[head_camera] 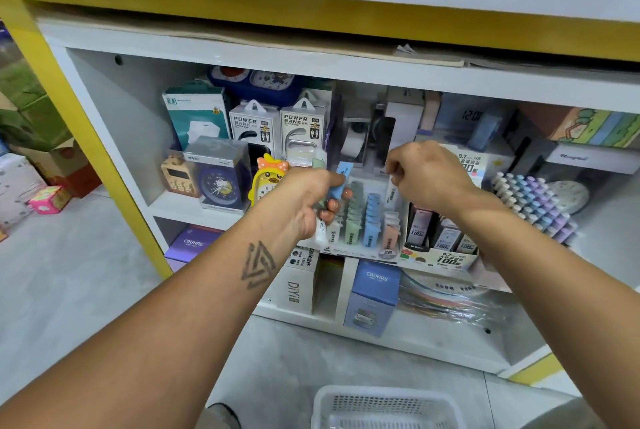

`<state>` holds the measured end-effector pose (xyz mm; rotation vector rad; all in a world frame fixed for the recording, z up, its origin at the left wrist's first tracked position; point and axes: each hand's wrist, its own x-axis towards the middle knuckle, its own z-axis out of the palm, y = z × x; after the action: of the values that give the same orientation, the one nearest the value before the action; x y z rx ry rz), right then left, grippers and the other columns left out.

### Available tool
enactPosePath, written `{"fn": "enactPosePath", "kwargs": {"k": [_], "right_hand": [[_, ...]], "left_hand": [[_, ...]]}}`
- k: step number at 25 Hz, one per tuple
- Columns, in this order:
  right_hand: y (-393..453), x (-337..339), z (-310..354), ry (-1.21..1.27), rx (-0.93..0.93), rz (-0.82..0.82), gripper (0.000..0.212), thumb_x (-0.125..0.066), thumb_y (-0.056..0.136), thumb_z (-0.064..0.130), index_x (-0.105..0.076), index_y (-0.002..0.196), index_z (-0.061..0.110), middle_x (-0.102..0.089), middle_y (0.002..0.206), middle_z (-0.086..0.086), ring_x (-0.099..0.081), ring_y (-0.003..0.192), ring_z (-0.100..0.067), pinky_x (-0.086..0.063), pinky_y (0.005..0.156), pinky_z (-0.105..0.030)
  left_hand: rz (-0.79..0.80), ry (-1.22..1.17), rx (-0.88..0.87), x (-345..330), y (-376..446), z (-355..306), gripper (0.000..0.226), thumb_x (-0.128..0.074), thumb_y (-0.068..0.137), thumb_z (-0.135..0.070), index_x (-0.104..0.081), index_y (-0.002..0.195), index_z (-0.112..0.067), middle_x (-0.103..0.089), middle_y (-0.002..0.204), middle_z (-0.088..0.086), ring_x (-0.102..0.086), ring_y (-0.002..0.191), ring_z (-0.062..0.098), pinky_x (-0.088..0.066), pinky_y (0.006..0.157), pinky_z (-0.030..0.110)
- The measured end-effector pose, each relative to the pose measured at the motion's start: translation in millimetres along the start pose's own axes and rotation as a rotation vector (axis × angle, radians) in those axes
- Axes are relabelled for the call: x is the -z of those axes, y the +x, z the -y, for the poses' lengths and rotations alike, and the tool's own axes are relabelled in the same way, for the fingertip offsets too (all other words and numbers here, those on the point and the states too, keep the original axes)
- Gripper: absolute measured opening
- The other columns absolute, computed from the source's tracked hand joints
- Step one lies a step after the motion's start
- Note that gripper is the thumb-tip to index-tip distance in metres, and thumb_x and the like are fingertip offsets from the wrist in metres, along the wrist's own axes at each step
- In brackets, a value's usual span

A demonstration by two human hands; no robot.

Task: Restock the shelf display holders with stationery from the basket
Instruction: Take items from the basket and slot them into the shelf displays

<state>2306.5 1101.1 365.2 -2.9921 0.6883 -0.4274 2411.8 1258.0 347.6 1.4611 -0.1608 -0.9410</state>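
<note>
Head view looks down and forward at a white shelf unit (114, 123) with a yellow frame, a red banner running across the top of the frame. At centre, the left hand (304, 201) is curled tight around a small bunch of flat pastel lead cases (341, 179), a blue one sticking up past the fingers and a white one poking out below. Just to its right, the right hand (429, 175) is closed in a pinch on a white case (393, 191), held over the clear display holder (367, 220), where green, blue and peach cases stand in rows. Beside the holder, right of centre, sits a box of darker lead packs (440, 238), and further right a rack of pastel pen caps (533, 203). Power bank boxes (278, 127) and small clocks fill the shelf's left half. A white plastic basket (388, 406) rests on the grey floor at the bottom edge; cardboard cartons (52, 158) are stacked at the far left.
</note>
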Motion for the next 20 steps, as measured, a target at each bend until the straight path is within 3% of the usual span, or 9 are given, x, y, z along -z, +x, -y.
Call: {"fn": "enactPosePath", "kwargs": {"k": [3, 8, 14, 20], "right_hand": [[-16, -5, -6, 0.024, 0.015, 0.064, 0.021, -0.058, 0.085, 0.002, -0.068, 0.092, 0.019, -0.069, 0.090, -0.003, -0.062, 0.085, -0.027, -0.052, 0.073, -0.033], [-21, -15, -6, 0.020, 0.065, 0.080, 0.012, -0.066, 0.090, 0.009, -0.069, 0.093, 0.020, -0.069, 0.089, 0.000, -0.059, 0.078, -0.022, -0.040, 0.069, -0.028], [-21, -12, -8, 0.071, 0.055, 0.113, 0.016, -0.068, 0.088, 0.010, -0.071, 0.091, 0.026, -0.068, 0.093, 0.005, -0.061, 0.085, -0.021, -0.043, 0.070, -0.029], [-21, -12, -8, -0.081, 0.102, 0.055, 0.017, -0.067, 0.084, 0.007, -0.071, 0.089, 0.022, -0.070, 0.089, 0.000, -0.062, 0.081, -0.026, -0.043, 0.065, -0.030]], "left_hand": [[0.017, 0.005, -0.002, -10, -1, 3, 0.015, -0.051, 0.100, -0.010, -0.055, 0.113, -0.003, -0.062, 0.076, 0.010, -0.036, 0.033, 0.008, -0.022, 0.032, 0.013], [0.034, 0.045, 0.006, -18, -1, 8, 0.009, -0.051, 0.100, -0.009, -0.058, 0.099, -0.003, -0.062, 0.074, 0.010, -0.035, 0.037, 0.009, -0.022, 0.032, 0.013], [0.042, 0.041, 0.000, -24, -1, 9, 0.009, -0.053, 0.099, -0.011, -0.059, 0.102, -0.004, -0.063, 0.072, 0.008, -0.036, 0.033, 0.007, -0.023, 0.032, 0.013], [0.045, 0.051, -0.013, -22, 0, 11, 0.010, -0.054, 0.099, -0.011, -0.060, 0.102, -0.003, -0.064, 0.075, 0.008, -0.036, 0.034, 0.007, -0.024, 0.032, 0.014]]}}
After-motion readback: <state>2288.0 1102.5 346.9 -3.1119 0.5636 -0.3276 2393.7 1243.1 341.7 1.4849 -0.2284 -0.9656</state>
